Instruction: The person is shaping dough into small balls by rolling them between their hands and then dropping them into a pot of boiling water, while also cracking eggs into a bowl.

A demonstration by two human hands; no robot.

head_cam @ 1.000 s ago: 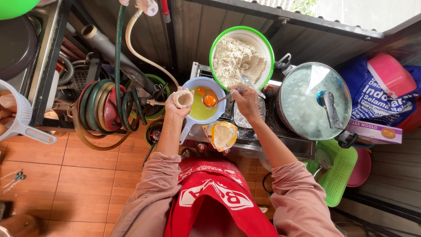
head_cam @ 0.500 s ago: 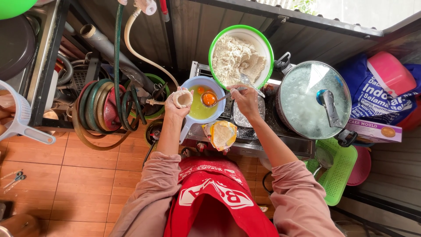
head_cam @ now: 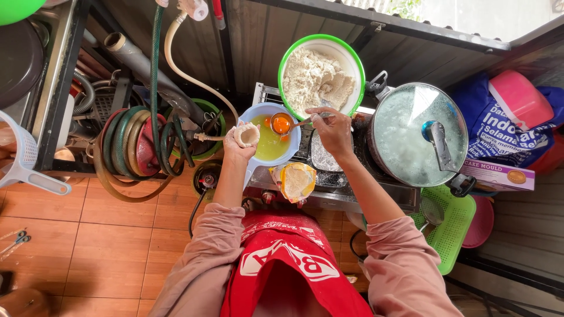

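Overhead view of a person working at a small stove, described from left to right. At the far left a white plastic scoop (head_cam: pixel 23 158) lay at the frame edge, and beside it coiled hoses (head_cam: pixel 132 147) in green and tan hung against a dark metal frame. The left hand (head_cam: pixel 242 144) was cupped, fingers curled round a small pale dough cup (head_cam: pixel 247 135) whose hollow faced upward; it was held just over the left rim of a light-blue bowl (head_cam: pixel 258 113) containing yellow liquid, probably beaten egg, though the view was too distant to be certain. A metal spoon (head_cam: pixel 282 124) carrying an orange yolk-like mass sat over the blue bowl, its handle running rightward to the right hand (head_cam: pixel 333 130), which pinched the handle between thumb and fingertips. Just beyond the blue bowl stood a green-rimmed bowl (head_cam: pixel 352 58) filled with crumbly off-white mixture. Below the blue bowl, at the front edge of the stove (head_cam: pixel 329 196), rested an opened yellow-and-white packet (head_cam: pixel 296 181). Beneath the right wrist a dark tray (head_cam: pixel 322 158) dusted with white powder lay on the stove. To the right stood a large pot covered by a fogged glass lid (head_cam: pixel 411 138) with a blue knob. Further right lay a green perforated basket (head_cam: pixel 455 229), a flat cardboard box (head_cam: pixel 499 175), a blue printed bag (head_cam: pixel 499 126) and a pink container (head_cam: pixel 520 97). The person wore pink sleeves (head_cam: pixel 200 258) and a red apron (head_cam: pixel 288 264)
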